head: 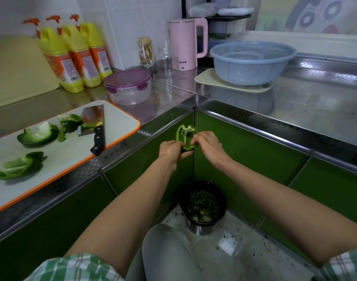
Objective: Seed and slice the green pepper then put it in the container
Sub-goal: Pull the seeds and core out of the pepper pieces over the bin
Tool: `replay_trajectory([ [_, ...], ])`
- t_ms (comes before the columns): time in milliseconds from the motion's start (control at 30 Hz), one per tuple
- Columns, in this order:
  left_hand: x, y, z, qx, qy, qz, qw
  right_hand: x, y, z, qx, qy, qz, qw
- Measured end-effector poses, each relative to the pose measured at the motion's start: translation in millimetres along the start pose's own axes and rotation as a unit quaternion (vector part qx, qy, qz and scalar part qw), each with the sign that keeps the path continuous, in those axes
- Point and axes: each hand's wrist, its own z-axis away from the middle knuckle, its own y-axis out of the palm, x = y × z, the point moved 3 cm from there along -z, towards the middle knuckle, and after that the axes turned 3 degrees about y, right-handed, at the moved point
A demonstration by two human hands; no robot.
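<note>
My left hand [172, 151] grips a green pepper piece [186, 135] from below, in front of the counter corner, high above a black bin [203, 201]. My right hand [208, 143] pinches the pale inner rib of that piece with its fingertips. Three more pepper pieces lie on the orange-rimmed cutting board [120, 120]: one at the left [38, 135], one near the front [19, 165], one by the cleaver [70, 121]. The cleaver [93, 126] rests on the board with its black handle pointing toward me. A clear container with a purple lid [128, 87] stands behind the board, closed.
The bin on the floor holds green scraps, and bits are scattered on the tiles around it. On the steel counter stand yellow bottles [72, 55], a pink kettle [186, 44], glass jars [146, 52] and a blue colander [252, 62] on a cream mat.
</note>
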Motion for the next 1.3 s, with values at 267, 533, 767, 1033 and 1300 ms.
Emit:
replay_trajectory([
  [267,-1,-2,0,0.012,0.011,-0.019,1.0,1,-1,1,0.025,-0.003,0.019,1.0],
  [533,-4,-1,1,0.019,0.037,-0.023,0.999,2,-2,2,0.021,-0.017,0.029,0.999],
  [767,-7,0,-1,-0.012,0.082,-0.036,0.996,4,-4,6,0.016,-0.056,0.068,0.996],
  [1033,-2,9,-7,-0.029,0.102,-0.032,0.994,-2,-8,5,-0.033,-0.089,0.138,0.986],
  [1300,4,12,-14,-0.028,0.102,-0.044,0.993,-8,-12,3,-0.038,-0.092,0.122,0.988],
])
